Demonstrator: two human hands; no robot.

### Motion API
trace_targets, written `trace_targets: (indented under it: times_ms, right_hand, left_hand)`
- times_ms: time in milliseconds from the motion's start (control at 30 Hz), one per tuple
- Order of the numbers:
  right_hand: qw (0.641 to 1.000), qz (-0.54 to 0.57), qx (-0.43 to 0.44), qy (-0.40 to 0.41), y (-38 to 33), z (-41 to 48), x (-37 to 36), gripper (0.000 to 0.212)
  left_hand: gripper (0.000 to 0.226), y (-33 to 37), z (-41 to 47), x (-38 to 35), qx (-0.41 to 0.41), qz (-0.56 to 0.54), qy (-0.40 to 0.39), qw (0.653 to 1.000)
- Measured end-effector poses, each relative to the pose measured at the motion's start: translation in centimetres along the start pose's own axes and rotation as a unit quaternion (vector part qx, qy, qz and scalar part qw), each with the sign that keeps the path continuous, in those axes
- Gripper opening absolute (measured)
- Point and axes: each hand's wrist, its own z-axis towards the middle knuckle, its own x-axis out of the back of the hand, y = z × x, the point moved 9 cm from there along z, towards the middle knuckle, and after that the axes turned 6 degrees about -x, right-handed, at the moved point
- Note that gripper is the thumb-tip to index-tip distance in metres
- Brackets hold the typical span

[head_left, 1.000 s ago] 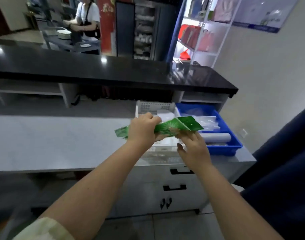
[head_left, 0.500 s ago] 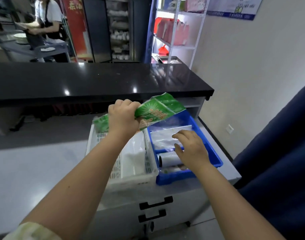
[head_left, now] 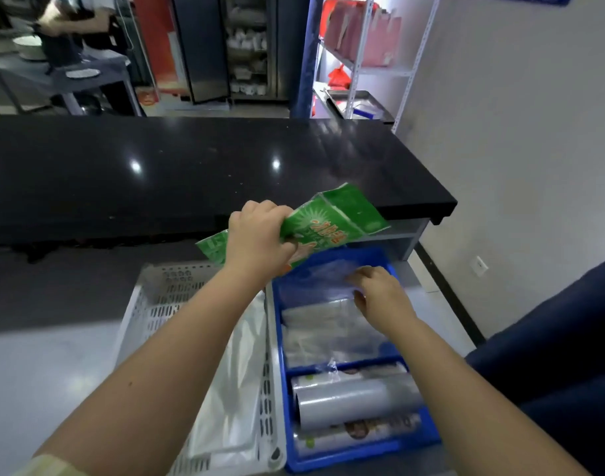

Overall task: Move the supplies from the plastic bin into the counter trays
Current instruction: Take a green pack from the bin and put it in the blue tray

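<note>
the left hand (head_left: 259, 235) was closed around the green packet (head_left: 338, 214) and held it in the air over the far edge of the blue tray (head_left: 362, 456). a short end of the packet stuck out to the left of the fist and the bigger end to the right. the right hand (head_left: 380, 297) was down in the far compartment of this tray, with its fingers bent on the clear bags (head_left: 328, 334) that lay there.

to do this step well, i think the right hand should first press the clear bags flat and make a free place. only then should the left hand lower the packet and lay it flat, so that it does not slip over the divider onto the rolls (head_left: 356, 400) in the near compartment. the packet looked thin and soft, so the grip should open only when the packet rests on something.

the fingertips of the right hand were blurred against the film, so i could not tell if they pinched a bag or only pushed it. the plastic bin of the task was not in the view at all. the white tray (head_left: 146, 304) stood just left of the blue one on the tabletop (head_left: 36, 372) and held a pale bag (head_left: 232, 389), which the left forearm partly covered. the print on the packet was too unsharp to read.
</note>
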Motion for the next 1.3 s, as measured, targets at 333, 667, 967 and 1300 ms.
trace_targets:
  times_ms: [333,667,967,1300]
  right_hand:
    - [0.960,-0.016,0.067,-0.271,1.0,8.9,-11.1,0.048]
    - [0.931,-0.031,0.095,-0.350,1.5,7.9,-14.2,0.054]
    - [0.940,-0.048,0.091,-0.325,0.7,6.0,-13.2,0.042]
    - [0.977,-0.068,0.095,-0.179,-0.2,5.9,-6.6,0.025]
  left_hand:
    - [0.037,-0.8,1.2,-2.1,0.083,0.017,0.020,0.996]
    - [0.037,0.8,1.5,-3.5,0.110,0.033,0.007,0.993]
    - [0.033,1.9,1.3,-3.9,0.114,0.006,-0.011,0.993]
    - [0.029,2.2,1.7,-2.4,0.108,-0.034,-0.006,0.994]
